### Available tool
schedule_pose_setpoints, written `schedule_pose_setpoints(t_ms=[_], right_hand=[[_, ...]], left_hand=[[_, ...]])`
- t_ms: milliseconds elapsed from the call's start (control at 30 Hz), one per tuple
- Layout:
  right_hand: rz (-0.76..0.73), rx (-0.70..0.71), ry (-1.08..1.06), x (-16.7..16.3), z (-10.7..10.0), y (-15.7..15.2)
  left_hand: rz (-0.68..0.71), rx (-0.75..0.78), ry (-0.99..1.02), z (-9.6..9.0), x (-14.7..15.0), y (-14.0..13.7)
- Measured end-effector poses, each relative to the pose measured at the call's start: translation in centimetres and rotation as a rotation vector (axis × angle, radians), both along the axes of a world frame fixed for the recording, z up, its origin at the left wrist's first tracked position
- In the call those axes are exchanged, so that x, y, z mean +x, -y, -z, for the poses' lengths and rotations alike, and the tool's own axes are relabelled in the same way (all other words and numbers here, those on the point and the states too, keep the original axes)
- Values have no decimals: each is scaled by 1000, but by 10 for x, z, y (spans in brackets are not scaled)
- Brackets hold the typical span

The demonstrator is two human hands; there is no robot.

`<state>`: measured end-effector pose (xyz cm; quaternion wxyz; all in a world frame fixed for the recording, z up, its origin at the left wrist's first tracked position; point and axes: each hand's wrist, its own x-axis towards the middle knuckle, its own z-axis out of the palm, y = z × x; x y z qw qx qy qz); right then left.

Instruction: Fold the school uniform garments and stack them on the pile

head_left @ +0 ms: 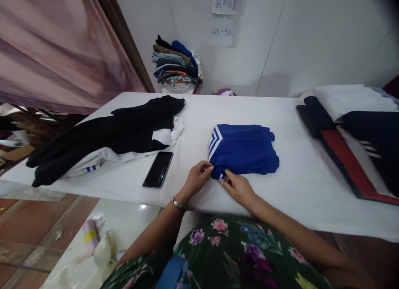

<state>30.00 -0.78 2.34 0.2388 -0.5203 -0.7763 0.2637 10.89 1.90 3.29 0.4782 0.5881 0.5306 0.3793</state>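
A blue garment point(246, 145) with white stripes lies folded into a compact bundle on the white table. My left hand point(199, 176) pinches its near left corner between thumb and fingers. Close beside it, my right hand point(238, 188) grips the near edge of the same garment, where the cloth is bunched and a bit of white shows. The garment's far edge and right end lie flat, untouched by either hand. A black phone point(158, 169) rests on the table to the left of my left hand.
Black and white clothes point(109, 133) lie loosely across the table's left side. Folded clothes point(358, 143) in navy, red, grey and white are stacked at the right. Behind the table point(280, 210) stands another clothes pile point(177, 66) by the wall. A plastic bag point(90, 264) sits low at the left.
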Motion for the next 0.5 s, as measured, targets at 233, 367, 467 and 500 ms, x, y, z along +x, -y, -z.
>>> schedule_pose_setpoints(t_ms=[233,367,467,500], right_hand=[[62,-351,-506,-12,3,-4],[151,-565,-809,-19,0,-8],[279,-683,-971,-19,-3,-10],[310,-713,-1026,-18,-4,-10]], left_hand=[[17,161,-191,-4,14,-6],[25,193,-240,-7,21,-7],[-3,239,-231,-11,22,-5],[-17,260,-229,-12,22,-4]])
